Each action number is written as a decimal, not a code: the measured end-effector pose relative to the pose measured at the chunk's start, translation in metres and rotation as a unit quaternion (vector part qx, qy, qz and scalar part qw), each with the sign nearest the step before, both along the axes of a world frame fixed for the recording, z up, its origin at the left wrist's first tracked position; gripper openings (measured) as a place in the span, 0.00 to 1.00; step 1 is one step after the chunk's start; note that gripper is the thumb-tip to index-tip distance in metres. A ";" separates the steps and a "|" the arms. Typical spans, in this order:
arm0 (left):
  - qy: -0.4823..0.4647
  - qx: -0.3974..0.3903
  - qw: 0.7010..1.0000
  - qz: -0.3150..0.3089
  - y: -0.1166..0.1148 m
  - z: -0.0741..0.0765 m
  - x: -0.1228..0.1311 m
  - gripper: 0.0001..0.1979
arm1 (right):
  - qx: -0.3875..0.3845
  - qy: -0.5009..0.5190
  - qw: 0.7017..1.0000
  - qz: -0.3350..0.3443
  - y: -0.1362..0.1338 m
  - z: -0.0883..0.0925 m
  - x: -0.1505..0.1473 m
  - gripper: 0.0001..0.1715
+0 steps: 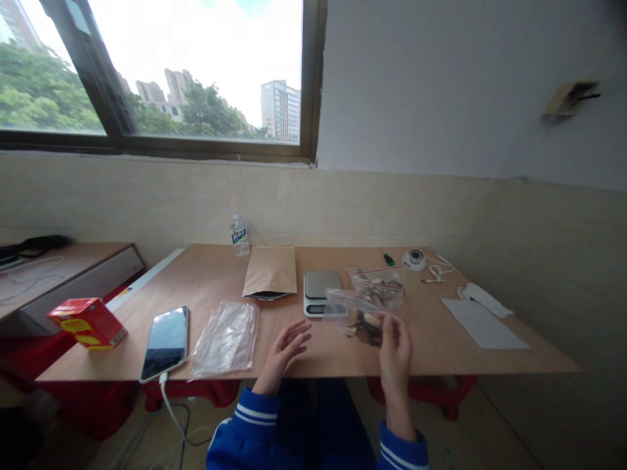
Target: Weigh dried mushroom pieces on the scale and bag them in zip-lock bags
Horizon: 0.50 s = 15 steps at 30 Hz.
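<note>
One filled zip bag (360,318) pinched in right hand (396,352); left hand (287,349) spread, empty.

Single head camera, looking forward-down from seat at table (441,339), window beyond.

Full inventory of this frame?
wooden tabletop: 1, tan, centre
clear plastic water bottle: 1, blue label, far edge
brown kraft paper pouch: 1, brown, far centre
silver digital kitchen scale: 1, silver, right of pouch
clear zip bag of brown pieces: 1, in right hand
second filled zip bag: 1, clear, behind it
empty clear zip bags: pile, red seals, near left
black smartphone: 1, white cable, near left
red and yellow carton: 1, left edge
white round device: 1, far right
white paper sheet: 1, right side
left hand: 1, open, empty
right hand: 1, gripping bag
</note>
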<state>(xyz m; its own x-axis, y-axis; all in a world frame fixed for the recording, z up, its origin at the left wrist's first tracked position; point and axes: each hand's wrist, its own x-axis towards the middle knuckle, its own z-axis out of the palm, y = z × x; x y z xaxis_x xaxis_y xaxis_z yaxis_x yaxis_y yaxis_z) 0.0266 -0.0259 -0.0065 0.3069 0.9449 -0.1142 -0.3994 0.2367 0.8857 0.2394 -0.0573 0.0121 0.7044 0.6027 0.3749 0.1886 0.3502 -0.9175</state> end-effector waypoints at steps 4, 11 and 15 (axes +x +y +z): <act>0.019 0.051 0.994 0.099 0.007 -0.008 0.020 0.23 | -0.032 -0.138 0.979 0.143 -0.001 0.003 -0.009 0.16; 0.057 0.167 0.974 0.139 0.007 -0.008 0.032 0.23 | -0.085 -0.115 0.960 0.242 -0.004 0.000 -0.012 0.19; 0.093 0.173 0.967 0.165 0.009 -0.006 0.025 0.19 | -0.083 -0.064 0.971 0.214 -0.001 -0.009 -0.013 0.21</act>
<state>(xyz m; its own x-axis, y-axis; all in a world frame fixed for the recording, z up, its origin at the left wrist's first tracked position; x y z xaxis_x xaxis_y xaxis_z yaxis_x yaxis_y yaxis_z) 0.0512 -0.0170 -0.0129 -0.0127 0.9795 0.2011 -0.2288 -0.1987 0.9530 0.2267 -0.0581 0.0027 0.3312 0.8891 0.3158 0.1738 0.2715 -0.9466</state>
